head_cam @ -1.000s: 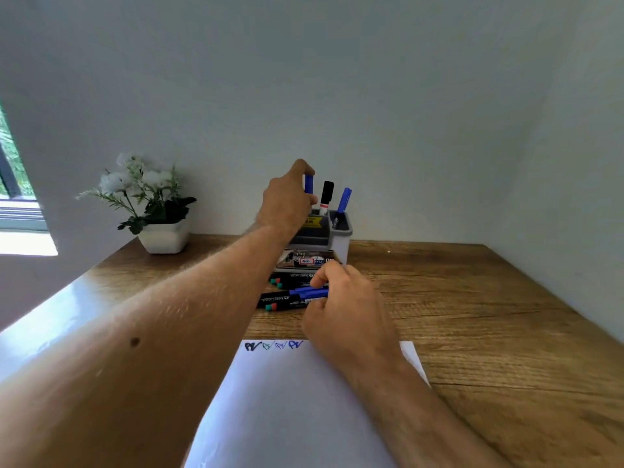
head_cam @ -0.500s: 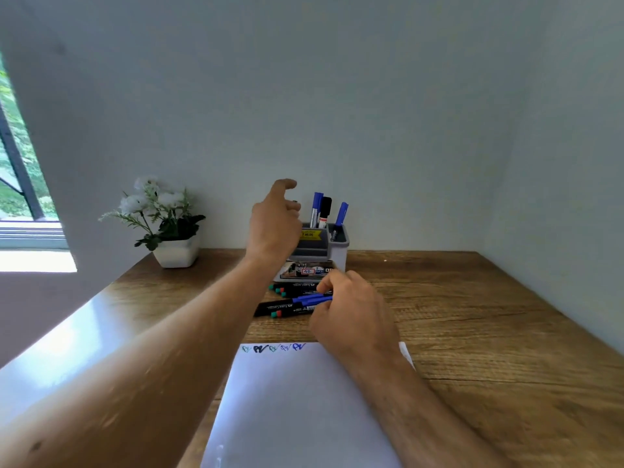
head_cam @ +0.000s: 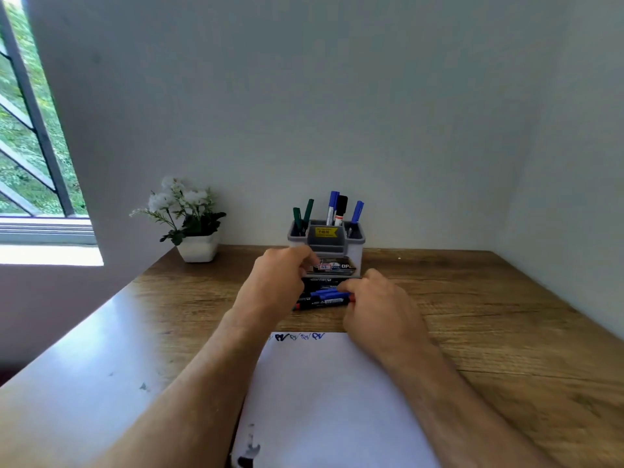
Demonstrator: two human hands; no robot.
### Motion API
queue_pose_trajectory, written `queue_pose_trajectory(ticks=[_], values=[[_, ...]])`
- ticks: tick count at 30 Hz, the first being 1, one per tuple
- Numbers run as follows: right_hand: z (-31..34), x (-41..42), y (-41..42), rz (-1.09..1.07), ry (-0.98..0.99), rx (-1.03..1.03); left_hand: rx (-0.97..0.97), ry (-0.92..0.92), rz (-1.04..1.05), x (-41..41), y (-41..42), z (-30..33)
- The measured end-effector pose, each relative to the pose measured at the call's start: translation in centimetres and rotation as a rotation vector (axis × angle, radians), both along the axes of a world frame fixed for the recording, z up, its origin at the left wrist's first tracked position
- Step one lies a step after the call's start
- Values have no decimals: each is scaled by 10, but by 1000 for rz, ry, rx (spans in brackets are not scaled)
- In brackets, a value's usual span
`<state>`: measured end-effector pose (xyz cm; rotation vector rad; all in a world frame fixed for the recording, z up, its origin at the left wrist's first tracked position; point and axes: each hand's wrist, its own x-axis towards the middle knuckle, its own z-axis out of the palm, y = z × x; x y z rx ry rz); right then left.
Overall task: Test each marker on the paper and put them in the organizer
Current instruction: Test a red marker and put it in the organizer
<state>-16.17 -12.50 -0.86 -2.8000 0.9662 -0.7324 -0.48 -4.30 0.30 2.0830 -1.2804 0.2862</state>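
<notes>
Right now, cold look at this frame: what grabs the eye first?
Both bare hands meet mid-desk over a loose pile of markers: the left hand and the right hand, which pinches a blue marker. Behind them, a grey plastic desk organizer against the wall holds five upright markers. In front, a white paper sheet carries small test scribbles along its far edge.

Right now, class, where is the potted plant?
In the head view, the potted plant stands at the desk's far left against the wall, left of the organizer, near the window.

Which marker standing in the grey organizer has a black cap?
The black-capped marker in the grey organizer, between two blue markers; the left pair are green.
</notes>
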Motion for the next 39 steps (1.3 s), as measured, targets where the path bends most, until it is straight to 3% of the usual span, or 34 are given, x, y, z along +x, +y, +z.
queue_pose_trajectory(ticks=[21, 26, 30, 32, 35, 39], values=[[-3, 7, -6, 53, 160, 64, -124, 151, -34, -9, -3, -4], [-3, 5, -6, 93, -51, -40, -476, 201, -5, -10, 0, 0], [4, 4, -2, 194, -279, -141, -745, 517, -48, -8, 1, 8], [5, 3, -2, 184, -265, -138, -667, 666, -105, -8, 1, 8], [-1, 3, -2, 162, -118, -20, -390, 620, -122, -11, -2, 0], [-3, 7, 2, 155, 51, 69, -460, 657, -76, -11, -6, 0]])
